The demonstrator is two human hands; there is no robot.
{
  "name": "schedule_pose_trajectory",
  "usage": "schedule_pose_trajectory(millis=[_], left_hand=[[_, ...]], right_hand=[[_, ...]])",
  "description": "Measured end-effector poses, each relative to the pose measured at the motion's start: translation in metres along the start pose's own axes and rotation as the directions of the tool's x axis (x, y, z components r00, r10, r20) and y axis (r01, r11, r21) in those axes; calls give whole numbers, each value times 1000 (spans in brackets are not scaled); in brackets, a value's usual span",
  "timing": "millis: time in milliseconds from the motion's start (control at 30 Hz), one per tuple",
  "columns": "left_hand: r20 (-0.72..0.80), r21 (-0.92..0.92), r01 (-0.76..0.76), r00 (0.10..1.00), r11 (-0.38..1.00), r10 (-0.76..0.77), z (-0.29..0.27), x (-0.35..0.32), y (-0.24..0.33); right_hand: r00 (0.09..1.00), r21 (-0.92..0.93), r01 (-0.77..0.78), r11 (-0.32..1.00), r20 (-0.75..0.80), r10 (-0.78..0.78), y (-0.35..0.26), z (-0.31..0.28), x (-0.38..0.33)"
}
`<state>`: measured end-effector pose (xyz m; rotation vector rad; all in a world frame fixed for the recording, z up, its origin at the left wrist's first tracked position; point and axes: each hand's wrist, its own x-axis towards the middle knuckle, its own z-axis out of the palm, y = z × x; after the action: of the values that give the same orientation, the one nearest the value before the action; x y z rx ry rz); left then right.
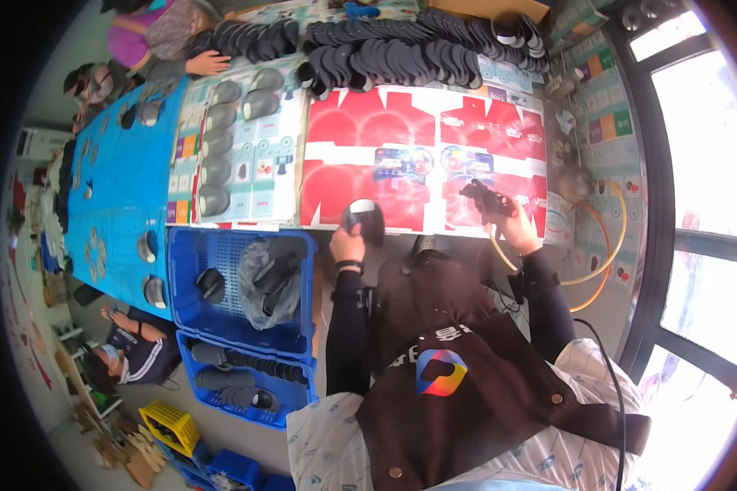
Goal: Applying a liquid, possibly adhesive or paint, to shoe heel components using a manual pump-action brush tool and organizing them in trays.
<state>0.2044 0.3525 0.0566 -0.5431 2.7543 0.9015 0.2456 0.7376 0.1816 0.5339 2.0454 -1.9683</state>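
Watching remotely, I see left fingers [346, 241] clamped on a dark shell [372, 219], seemingly baring its face. Right fingers [512, 221] grip a black tool [483, 196] at the shell's three o'clock.

From my remote station, I record the piece [372, 222] as black with a pale patch; tool [490, 199], black. Sheet [336, 192]: red, banded with white. Crate [307, 282]: blue. Table cover [115, 217]: brighter blue. Apron [499, 401]: dark brown; I note its emblem [427, 379] in blue, orange and yellow. Shirt [327, 430]: whitish, small repeated motif. Basket [190, 430]: yellow.
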Motion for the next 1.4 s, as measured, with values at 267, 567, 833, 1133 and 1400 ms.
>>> schedule_pose_trajectory(millis=[267,567,833,1133,1400], left_hand=[[160,-105,-73,983,992,90,103,52,124],[293,-45,-289,911,956,290,127,96,107],[438,-290,-136,861,947,258,127,109,97],[488,-398,4,848,918,208,120,109,99],[452,-445,20,868,895,206,122,103,100]], right_hand=[[991,-112,-74,991,-118,61,6,-31,19],[999,-450,23,893,37,-7,-50,30,68],[997,-536,35,843,-41,-68,-31,39,100],[999,-575,3,818,-24,-21,-46,36,105],[996,-553,-5,833,-77,-45,-43,31,96]])
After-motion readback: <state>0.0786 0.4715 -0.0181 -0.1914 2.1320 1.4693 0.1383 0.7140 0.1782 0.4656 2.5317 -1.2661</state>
